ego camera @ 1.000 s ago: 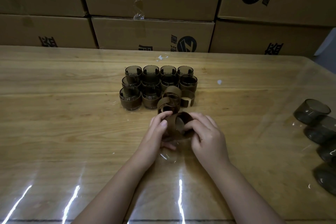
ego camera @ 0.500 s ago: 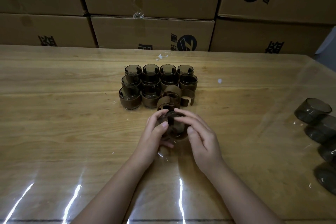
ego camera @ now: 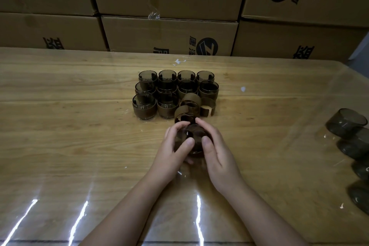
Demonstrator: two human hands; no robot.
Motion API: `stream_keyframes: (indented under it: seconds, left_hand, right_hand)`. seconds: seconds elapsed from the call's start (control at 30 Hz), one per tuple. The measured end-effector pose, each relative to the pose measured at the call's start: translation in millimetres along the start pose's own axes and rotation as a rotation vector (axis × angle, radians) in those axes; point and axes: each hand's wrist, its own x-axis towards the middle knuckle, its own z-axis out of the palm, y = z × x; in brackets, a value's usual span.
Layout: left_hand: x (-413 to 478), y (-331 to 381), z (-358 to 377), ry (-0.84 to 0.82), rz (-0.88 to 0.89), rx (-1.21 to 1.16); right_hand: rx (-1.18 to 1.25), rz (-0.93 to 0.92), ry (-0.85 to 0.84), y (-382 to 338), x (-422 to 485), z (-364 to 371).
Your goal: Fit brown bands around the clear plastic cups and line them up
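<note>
Both grips curl round one clear cup [ego camera: 196,147] low over the desk [ego camera: 79,146]: your left hand [ego camera: 171,146] steadies it while your right hand [ego camera: 217,152] seats its brown band [ego camera: 194,133]. It sits just before the banded rows [ego camera: 166,104], probably to join them.

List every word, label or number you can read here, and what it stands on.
Cardboard boxes: dark Chinese characters, upside down and partly cut off; I cannot read them surely.
Round logos on two boxes: a "Z"-like mark.
Cups, bands, table: no text.
</note>
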Motion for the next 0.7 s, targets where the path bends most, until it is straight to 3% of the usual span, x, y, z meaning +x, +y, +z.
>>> stream_keyframes:
  seconds: [0.4,0.7]
  left_hand:
    - [-2.0,2.0,1.3,0.03,0.029,-0.017]
    - [-2.0,-1.3,1.1,0.024,0.071,0.046]
  right_hand:
    - [0.141,0.239,0.004,-0.5,-0.4,1.4]
    - [0.164,0.218,0.065,7.1,1.4,3.9]
